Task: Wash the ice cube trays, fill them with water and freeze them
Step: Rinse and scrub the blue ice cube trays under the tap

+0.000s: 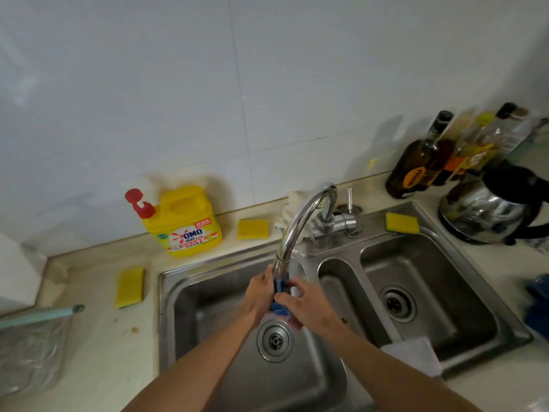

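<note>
Two bare hands and two bare forearms, seen from above.

The left hand (pixel 258 294) and the right hand (pixel 307 306) are uncovered, with slim fingers slightly blurred at the tips. The left forearm (pixel 193 362) and the right forearm (pixel 386 362) are bare along their whole visible length down to the bottom edge. Both are slender and smooth, widening toward the elbow.

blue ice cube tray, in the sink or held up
Held up: left hand and right hand grip the blue plastic ice cube tray under the chrome faucet.
</note>
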`<state>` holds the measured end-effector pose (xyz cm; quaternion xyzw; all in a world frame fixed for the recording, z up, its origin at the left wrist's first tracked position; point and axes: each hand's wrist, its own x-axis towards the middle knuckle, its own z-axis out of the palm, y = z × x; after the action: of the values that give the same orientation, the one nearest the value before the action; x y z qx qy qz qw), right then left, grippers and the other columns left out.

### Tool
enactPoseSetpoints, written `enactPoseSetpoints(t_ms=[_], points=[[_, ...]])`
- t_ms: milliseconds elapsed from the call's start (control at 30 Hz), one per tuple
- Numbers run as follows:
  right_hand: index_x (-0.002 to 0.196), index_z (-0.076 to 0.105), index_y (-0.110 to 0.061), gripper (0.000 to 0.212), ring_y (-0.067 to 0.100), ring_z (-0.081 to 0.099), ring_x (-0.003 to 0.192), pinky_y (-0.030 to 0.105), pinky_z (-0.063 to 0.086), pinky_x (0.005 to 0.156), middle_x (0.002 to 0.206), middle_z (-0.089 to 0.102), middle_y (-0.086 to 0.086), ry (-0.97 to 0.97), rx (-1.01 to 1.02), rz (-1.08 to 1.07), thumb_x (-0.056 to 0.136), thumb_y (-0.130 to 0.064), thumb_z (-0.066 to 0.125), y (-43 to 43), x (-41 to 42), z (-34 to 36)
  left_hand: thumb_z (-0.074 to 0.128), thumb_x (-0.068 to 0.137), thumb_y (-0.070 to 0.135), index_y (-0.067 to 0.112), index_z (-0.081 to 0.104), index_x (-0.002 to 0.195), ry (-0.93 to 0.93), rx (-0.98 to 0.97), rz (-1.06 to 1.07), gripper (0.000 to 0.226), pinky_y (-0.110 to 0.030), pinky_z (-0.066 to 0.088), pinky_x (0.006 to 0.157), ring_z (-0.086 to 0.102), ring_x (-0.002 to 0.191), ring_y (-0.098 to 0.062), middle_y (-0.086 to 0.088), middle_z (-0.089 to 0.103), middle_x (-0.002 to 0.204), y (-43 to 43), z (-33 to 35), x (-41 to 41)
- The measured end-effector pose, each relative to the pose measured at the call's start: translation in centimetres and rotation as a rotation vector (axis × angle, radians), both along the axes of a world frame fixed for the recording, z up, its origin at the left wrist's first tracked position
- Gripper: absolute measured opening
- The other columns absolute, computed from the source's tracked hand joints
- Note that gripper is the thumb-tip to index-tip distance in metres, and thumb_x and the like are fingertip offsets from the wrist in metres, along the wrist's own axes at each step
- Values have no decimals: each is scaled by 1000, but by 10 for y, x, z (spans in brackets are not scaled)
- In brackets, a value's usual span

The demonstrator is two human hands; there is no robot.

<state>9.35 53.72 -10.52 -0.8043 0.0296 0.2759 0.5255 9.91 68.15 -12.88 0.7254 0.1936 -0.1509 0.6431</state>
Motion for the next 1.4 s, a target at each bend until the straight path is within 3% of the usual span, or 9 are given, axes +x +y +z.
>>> enactPoseSetpoints(t_ms=[367, 600, 733, 833, 967, 1100, 1200, 1267, 1400], points=[[131, 55, -22, 42, 17, 69, 60, 33, 63, 61, 95, 76, 6, 18, 0, -40, 94, -37, 69, -6, -2, 6, 50, 102, 39, 13, 69, 98, 37, 40, -93, 33, -23, 57, 57, 75, 71, -15, -2, 77, 82, -2, 6, 9], [128, 55, -24, 36, 20, 72, 62, 34, 64, 64, 95, 76, 6, 41, 16, -64, 95, -32, 69, -13, 1, 11, 46, 104, 33, 14, 67, 100, 71, 17, -88, 29, -41, 63, 64, 76, 73, -24, -6, 77, 83, -9, 11, 12], [107, 63, -26, 10, 17, 69, 61, 39, 65, 73, 85, 76, 6, 30, 15, -126, 97, -29, 63, -31, 10, 14, 36, 107, 41, 11, 65, 106, 134, 91, -14, 42, -43, 62, 78, 74, 81, -25, -12, 74, 96, 8, 9, 16], [101, 71, -16, 21, 22, 68, 62, 45, 63, 77, 70, 71, 5, 77, -51, -127, 98, -34, 60, -72, 32, 18, 34, 106, 49, 9, 59, 112, 224, 68, 162, 47, -47, 62, 77, 73, 81, -31, -20, 72, 98, 53, 8, 13], [111, 71, -15, 23, 23, 67, 62, 37, 60, 65, 67, 67, 7, 132, -63, -121, 97, -32, 62, -100, 41, 13, 33, 105, 55, 20, 55, 115, 236, 101, 116, 42, -45, 63, 71, 75, 88, -35, -21, 70, 104, 74, 10, 10], [113, 67, -11, 26, 22, 67, 66, 41, 61, 72, 80, 69, 5, 66, -83, -16, 97, -30, 63, -87, 32, 11, 30, 107, 49, 19, 57, 107, 135, 99, -27, 41, -30, 58, 60, 72, 79, -22, -12, 70, 97, 37, 6, 12], [119, 64, -3, 33, 21, 68, 78, 38, 59, 78, 97, 69, 6, -25, -197, 124, 97, -27, 63, -85, 21, 11, 37, 106, 46, 18, 63, 109, 127, 66, -41, 38, -32, 53, 66, 67, 86, -23, -12, 69, 99, 18, 4, 14], [126, 60, -16, 33, 18, 69, 95, 36, 59, 84, 111, 68, 1, -48, -258, 186, 96, -29, 64, -94, 14, 15, 41, 104, 43, 20, 65, 109, 131, 52, -5, 33, -35, 52, 68, 67, 87, -27, -16, 69, 102, 11, 2, 14], [134, 51, -22, 48, 11, 60, 95, 20, 48, 71, 109, 60, -5, -62, -336, 226, 90, -22, 70, -124, 2, 19, 49, 101, 44, 21, 67, 100, 170, -3, 174, 29, -33, 54, 67, 68, 83, -28, -12, 73, 92, -2, 2, 12]])
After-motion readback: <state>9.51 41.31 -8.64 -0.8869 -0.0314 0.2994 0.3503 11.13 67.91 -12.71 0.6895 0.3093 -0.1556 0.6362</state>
